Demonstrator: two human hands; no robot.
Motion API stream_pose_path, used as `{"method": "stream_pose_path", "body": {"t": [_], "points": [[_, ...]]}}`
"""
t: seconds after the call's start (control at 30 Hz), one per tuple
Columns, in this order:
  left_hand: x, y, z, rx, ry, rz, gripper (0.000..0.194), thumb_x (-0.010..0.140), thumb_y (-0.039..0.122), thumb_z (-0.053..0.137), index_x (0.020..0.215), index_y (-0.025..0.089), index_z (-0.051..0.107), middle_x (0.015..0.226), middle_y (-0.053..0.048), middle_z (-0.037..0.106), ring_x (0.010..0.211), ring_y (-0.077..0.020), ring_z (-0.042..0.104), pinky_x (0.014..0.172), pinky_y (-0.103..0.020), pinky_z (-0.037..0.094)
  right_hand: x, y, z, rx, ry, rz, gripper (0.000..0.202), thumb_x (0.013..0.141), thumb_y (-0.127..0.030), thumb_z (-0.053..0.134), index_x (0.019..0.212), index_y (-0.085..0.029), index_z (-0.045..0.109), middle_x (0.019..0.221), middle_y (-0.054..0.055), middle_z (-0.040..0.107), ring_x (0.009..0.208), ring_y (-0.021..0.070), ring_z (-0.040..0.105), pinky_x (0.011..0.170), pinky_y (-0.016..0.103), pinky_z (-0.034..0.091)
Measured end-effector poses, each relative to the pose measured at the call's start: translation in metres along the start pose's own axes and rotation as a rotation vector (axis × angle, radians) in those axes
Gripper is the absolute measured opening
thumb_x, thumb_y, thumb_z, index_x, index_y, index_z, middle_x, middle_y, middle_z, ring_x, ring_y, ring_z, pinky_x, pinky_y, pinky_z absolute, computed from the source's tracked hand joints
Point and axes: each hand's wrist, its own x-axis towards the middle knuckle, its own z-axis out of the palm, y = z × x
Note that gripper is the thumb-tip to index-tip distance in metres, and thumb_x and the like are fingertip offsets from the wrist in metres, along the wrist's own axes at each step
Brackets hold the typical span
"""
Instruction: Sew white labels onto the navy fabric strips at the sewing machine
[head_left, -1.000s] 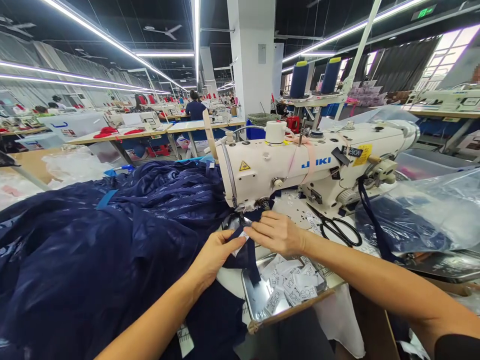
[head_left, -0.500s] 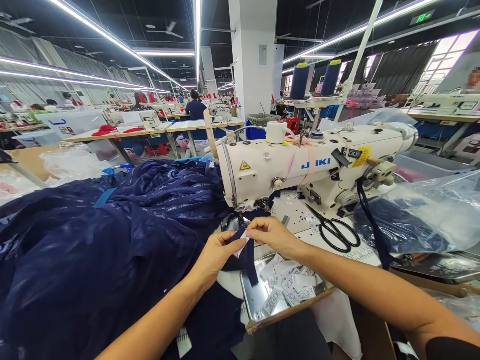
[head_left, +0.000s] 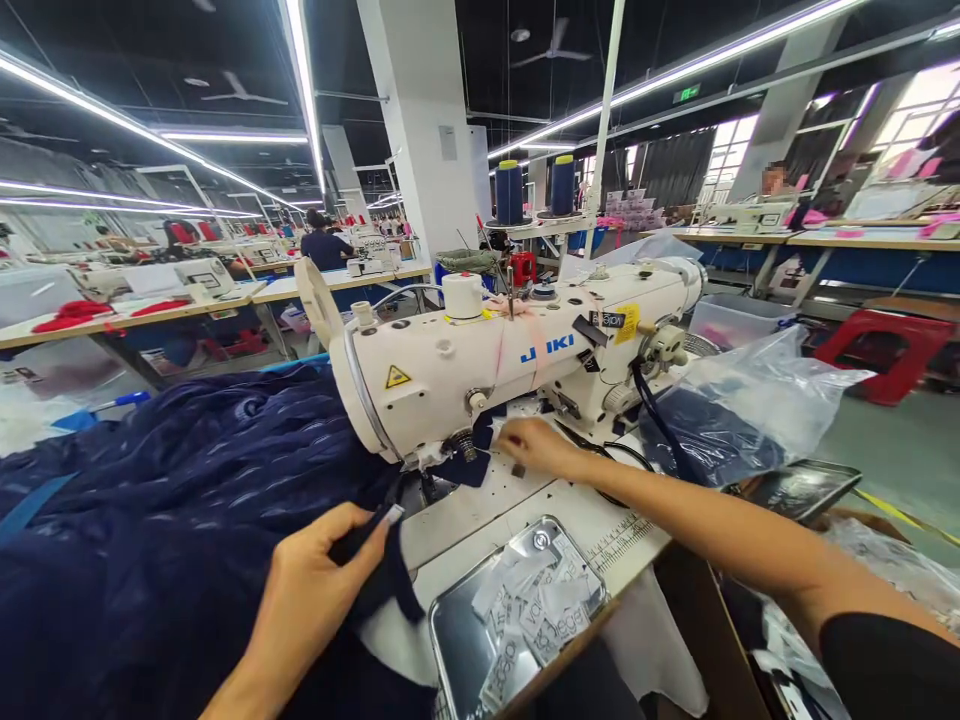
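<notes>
left hand, lower left: pinches navy cloth with white label, maybe not sewn | right hand, middle: can't tell if holding | loose labels left in metal tray

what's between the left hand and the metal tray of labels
In the head view, a navy fabric strip shows between the left hand and the metal tray, plus some pale work surface beside the tray.
</notes>
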Motion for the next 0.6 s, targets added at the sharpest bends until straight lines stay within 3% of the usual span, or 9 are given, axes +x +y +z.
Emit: {"method": "stream_pose_path", "body": {"t": [0.07, 0.13, 0.17, 0.23, 0.33, 0.47, 0.6], "points": [[0.01, -0.001, 0.001, 0.343, 0.138, 0.428, 0.019, 0.08, 0.029, 0.05, 0.073, 0.018, 0.064, 0.066, -0.002, 0.061, 0.056, -0.0138, 0.053, 0.054, -0.026, 0.037, 0.016, 0.022, -0.003, -0.117, 0.044, 0.055, 0.02, 0.084, -0.016, 0.043, 0.085, -0.015, 0.063, 0.087, 0.008, 0.064, 0.08, 0.0167, 0.059, 0.067, 0.026, 0.041], [0.02, -0.001, 0.014, 0.6, 0.101, 0.774, 0.024, 0.084, 0.015, 0.041, 0.074, 0.017, 0.062, 0.064, -0.004, 0.06, 0.054, -0.0131, 0.052, 0.054, -0.027, 0.036, 0.033, 0.034, 0.0, -0.172, 0.062, 0.079, 0.02, 0.083, -0.018, 0.044, 0.09, -0.015, 0.062, 0.094, 0.011, 0.064, 0.087, 0.0215, 0.058, 0.071, 0.03, 0.042], [0.024, -0.001, 0.024, 0.696, 0.055, 0.873, 0.029, 0.084, 0.009, 0.036, 0.071, 0.016, 0.061, 0.06, -0.003, 0.058, 0.05, -0.0125, 0.049, 0.053, -0.027, 0.034, 0.041, 0.035, 0.003, -0.19, 0.065, 0.082, 0.02, 0.082, -0.019, 0.045, 0.093, -0.015, 0.062, 0.097, 0.012, 0.063, 0.09, 0.0233, 0.057, 0.074, 0.032, 0.041], [0.028, -0.003, 0.047, 0.799, -0.01, 0.907, 0.031, 0.082, 0.004, 0.036, 0.063, 0.015, 0.058, 0.058, -0.003, 0.055, 0.048, -0.0126, 0.047, 0.052, -0.028, 0.033, 0.055, 0.034, 0.01, -0.215, 0.07, 0.08, 0.022, 0.081, -0.018, 0.047, 0.097, -0.016, 0.06, 0.103, 0.013, 0.062, 0.095, 0.0246, 0.056, 0.078, 0.033, 0.041], [0.027, -0.01, 0.067, 0.862, -0.08, 0.817, 0.028, 0.081, 0.004, 0.039, 0.061, 0.014, 0.056, 0.06, -0.004, 0.056, 0.051, -0.0138, 0.048, 0.055, -0.03, 0.034, 0.068, 0.03, 0.016, -0.231, 0.084, 0.09, 0.025, 0.081, -0.014, 0.042, 0.099, -0.017, 0.06, 0.101, 0.012, 0.063, 0.094, 0.0235, 0.055, 0.079, 0.033, 0.04], [0.021, -0.017, 0.064, 0.943, -0.106, 0.898, 0.027, 0.08, 0.001, 0.039, 0.065, 0.012, 0.059, 0.058, -0.004, 0.057, 0.051, -0.0149, 0.049, 0.055, -0.031, 0.031, 0.059, 0.03, 0.01, -0.29, 0.131, 0.16, 0.025, 0.083, -0.02, 0.04, 0.091, -0.014, 0.062, 0.09, 0.013, 0.064, 0.086, 0.0259, 0.055, 0.074, 0.035, 0.039], [0.015, -0.016, 0.058, 1.008, -0.096, 0.985, 0.025, 0.078, -0.001, 0.041, 0.067, 0.01, 0.06, 0.057, -0.005, 0.058, 0.052, -0.0164, 0.051, 0.057, -0.031, 0.031, 0.017, 0.012, -0.001, -0.349, 0.152, 0.115, 0.025, 0.082, -0.018, 0.039, 0.082, -0.011, 0.062, 0.081, 0.015, 0.062, 0.079, 0.0264, 0.054, 0.068, 0.035, 0.035]]}}
